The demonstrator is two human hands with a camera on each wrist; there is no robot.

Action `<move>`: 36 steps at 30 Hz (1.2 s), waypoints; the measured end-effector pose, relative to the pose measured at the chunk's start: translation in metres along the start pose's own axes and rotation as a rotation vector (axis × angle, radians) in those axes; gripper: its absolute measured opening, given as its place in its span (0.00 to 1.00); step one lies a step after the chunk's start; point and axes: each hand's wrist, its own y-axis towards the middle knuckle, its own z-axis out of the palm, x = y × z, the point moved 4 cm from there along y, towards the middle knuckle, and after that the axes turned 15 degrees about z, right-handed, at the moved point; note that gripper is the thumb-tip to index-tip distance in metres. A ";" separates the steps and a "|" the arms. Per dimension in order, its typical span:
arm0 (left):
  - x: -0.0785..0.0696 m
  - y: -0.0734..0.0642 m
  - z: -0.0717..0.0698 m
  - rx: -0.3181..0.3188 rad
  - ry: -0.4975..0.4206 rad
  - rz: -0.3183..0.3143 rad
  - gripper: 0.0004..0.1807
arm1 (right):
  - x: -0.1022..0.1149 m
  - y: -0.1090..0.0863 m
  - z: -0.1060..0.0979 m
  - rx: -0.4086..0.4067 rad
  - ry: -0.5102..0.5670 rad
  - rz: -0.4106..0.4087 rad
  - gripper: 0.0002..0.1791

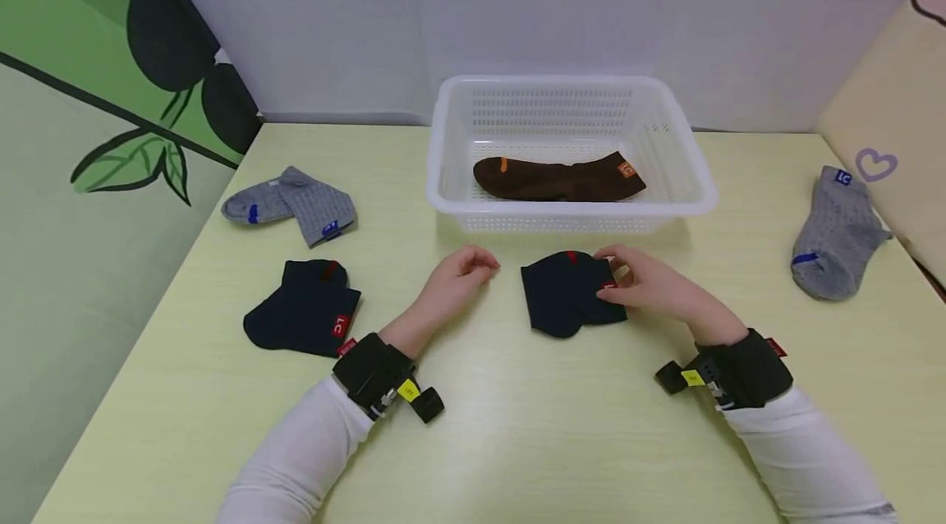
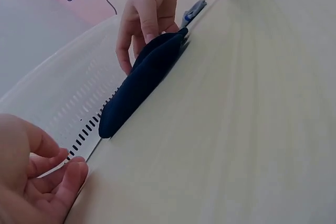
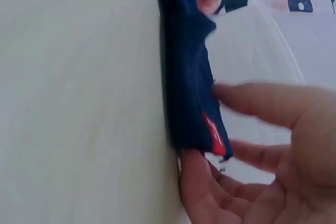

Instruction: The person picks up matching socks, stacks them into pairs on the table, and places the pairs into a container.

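Note:
A dark navy sock [image 1: 565, 298] with a red toe mark and red cuff label lies folded in front of the basket. At its right end, my right hand [image 1: 650, 282] pinches the cuff edge between thumb and fingers; the right wrist view shows the red label [image 3: 212, 132] between them. My left hand [image 1: 460, 278] stays left of the sock, apart from it, with loosely curled fingers [image 2: 73, 174] and nothing in them. Another navy sock [image 1: 306, 306], folded over, lies left of my left wrist.
Behind my hands stands a white plastic basket [image 1: 569, 216] holding a brown sock [image 1: 557, 179] with orange marks. A grey sock [image 1: 291, 204] lies folded at the far left; another grey sock [image 1: 838, 236] is near the right table edge. A white wall [image 1: 332, 48] closes off the back.

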 end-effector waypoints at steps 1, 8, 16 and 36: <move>0.000 0.001 0.001 0.034 0.025 0.018 0.11 | 0.001 0.001 0.002 -0.013 -0.012 0.004 0.30; -0.004 0.001 0.013 0.135 0.020 0.086 0.28 | 0.005 0.007 0.013 -0.134 -0.047 0.025 0.23; -0.008 -0.003 0.025 0.056 0.029 0.010 0.24 | 0.012 0.011 0.027 -0.309 0.079 0.000 0.11; -0.018 -0.010 0.050 0.004 -0.407 0.027 0.27 | 0.028 0.018 0.065 -0.077 0.542 0.046 0.04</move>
